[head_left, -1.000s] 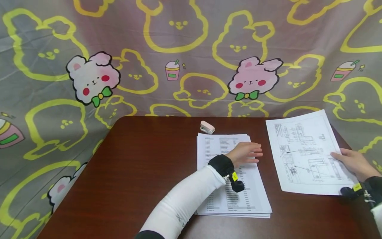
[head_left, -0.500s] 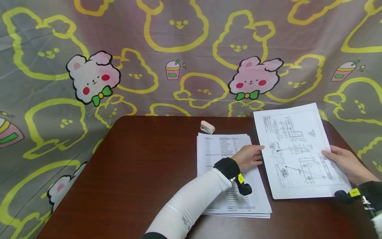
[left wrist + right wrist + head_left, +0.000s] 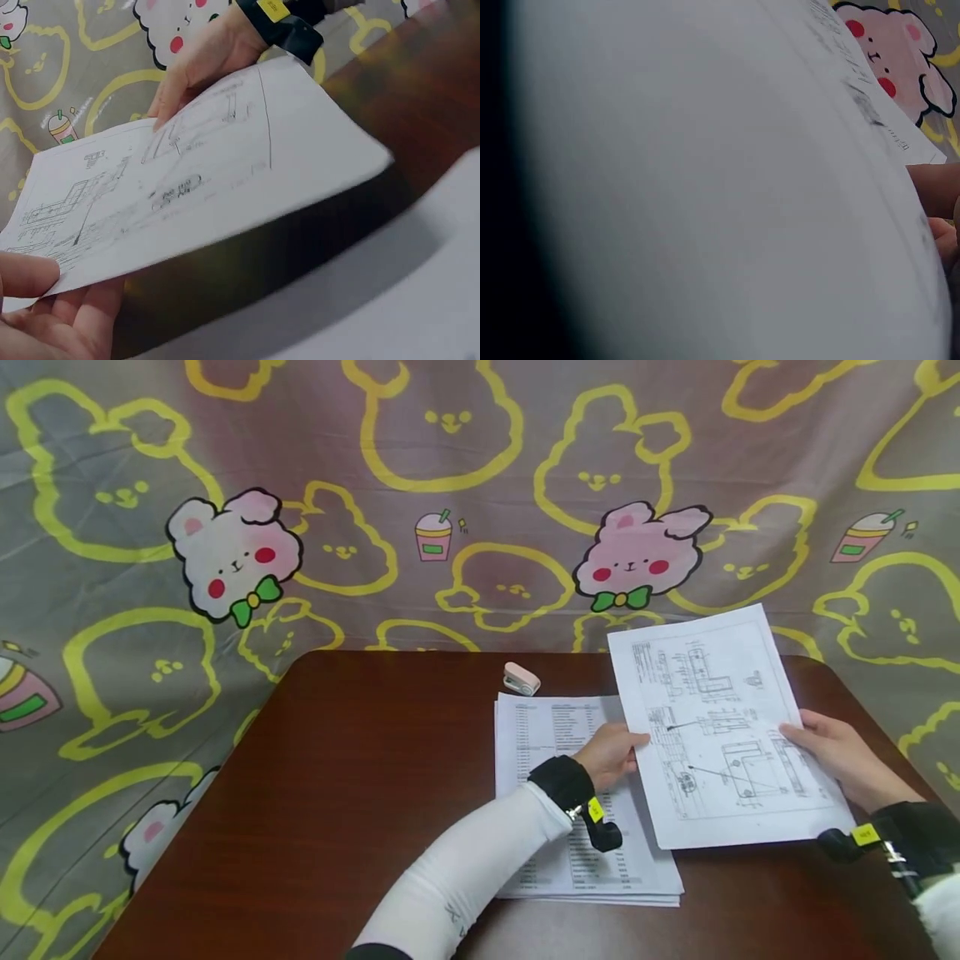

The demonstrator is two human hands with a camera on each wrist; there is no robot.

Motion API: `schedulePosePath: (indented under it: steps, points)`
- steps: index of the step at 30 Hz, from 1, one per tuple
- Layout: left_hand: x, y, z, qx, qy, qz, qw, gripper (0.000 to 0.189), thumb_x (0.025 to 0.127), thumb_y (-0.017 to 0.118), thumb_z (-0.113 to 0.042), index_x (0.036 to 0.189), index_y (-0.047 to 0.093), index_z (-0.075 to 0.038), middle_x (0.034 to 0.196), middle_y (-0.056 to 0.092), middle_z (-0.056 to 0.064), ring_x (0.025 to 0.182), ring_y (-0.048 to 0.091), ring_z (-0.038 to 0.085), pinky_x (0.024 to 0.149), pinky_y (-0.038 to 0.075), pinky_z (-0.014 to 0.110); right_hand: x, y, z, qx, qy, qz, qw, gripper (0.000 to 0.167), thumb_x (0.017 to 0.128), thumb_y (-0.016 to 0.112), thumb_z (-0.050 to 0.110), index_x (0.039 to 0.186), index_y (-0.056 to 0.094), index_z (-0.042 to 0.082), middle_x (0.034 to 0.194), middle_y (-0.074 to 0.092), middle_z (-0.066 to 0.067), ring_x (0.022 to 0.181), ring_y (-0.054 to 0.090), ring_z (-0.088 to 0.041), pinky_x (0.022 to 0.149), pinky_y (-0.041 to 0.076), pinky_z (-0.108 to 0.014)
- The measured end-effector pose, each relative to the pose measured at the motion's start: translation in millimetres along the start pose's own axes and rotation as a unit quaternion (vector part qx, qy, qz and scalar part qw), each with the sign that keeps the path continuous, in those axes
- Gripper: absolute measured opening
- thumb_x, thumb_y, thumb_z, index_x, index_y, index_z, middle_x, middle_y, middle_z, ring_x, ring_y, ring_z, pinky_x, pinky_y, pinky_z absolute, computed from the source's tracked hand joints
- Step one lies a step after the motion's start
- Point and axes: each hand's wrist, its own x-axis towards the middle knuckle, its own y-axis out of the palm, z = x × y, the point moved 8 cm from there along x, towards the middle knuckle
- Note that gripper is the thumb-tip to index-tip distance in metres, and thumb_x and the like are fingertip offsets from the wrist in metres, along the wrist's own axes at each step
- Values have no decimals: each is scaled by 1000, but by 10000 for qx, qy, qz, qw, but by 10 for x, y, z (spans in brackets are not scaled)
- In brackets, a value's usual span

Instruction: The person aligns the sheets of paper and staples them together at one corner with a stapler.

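Above the table, 2 hands pinch the drawing at opposite edges.

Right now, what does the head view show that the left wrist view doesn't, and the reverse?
Head only: what looks like a pink stapler, the printed rows on the paper stack, and the left arm's white sleeve.

Left wrist only: how the left fingers reach under the drawing sheet, which hides that from above, and the dark gap below it.

Both: left hand and right hand holding that sheet, plus the patterned backdrop.
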Motion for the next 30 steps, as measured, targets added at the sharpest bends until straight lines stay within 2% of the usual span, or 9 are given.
schedulePosePath:
  steps: [6,9,12,19,25,30]
  points:
    - [-39,-203,-81,496,-108,-60,9987,28,98,51,-2,124,58,6,109,67,13,94,63,17,77,50,27,39,143,128,-471,-304,144,9983,60,102,46,36,139,33,-9,102,66,-18,77,69,-29,67,57,-36]
    - [-68,-305,-135,730,-128,-19,9972,29,99,50,-3,125,57,7,109,67,13,87,61,14,68,47,21,58,219,195,-567,-430,250,9972,57,103,47,35,138,35,-9,105,65,-22,78,69,-28,68,57,-35]
    - [-105,-393,-176,986,-105,27,9951,29,99,50,-4,126,57,6,109,67,14,84,60,12,63,45,19,70,293,255,-528,-470,366,9968,56,102,47,34,139,36,-8,108,64,-24,80,69,-28,70,57,-35]
    - [-231,-587,-261,1462,-19,-66,9892,30,100,50,-7,126,57,5,101,68,11,71,57,9,57,41,18,81,483,403,-338,-607,720,9950,55,101,51,29,140,36,-7,110,64,-25,83,70,-30,73,57,-38]
    - [-312,-713,-305,1494,-48,-73,9887,31,101,49,-7,129,54,4,103,67,11,78,61,12,61,44,19,105,603,490,-376,-819,862,9922,49,101,53,23,137,41,-8,109,66,-24,82,70,-28,71,57,-37]
    - [-383,-838,-342,1634,-43,-94,9865,32,101,49,-9,131,53,3,107,66,11,80,58,13,62,41,20,119,712,555,-362,-1016,1043,9887,47,100,54,19,135,42,-10,109,66,-24,81,70,-27,71,56,-36]
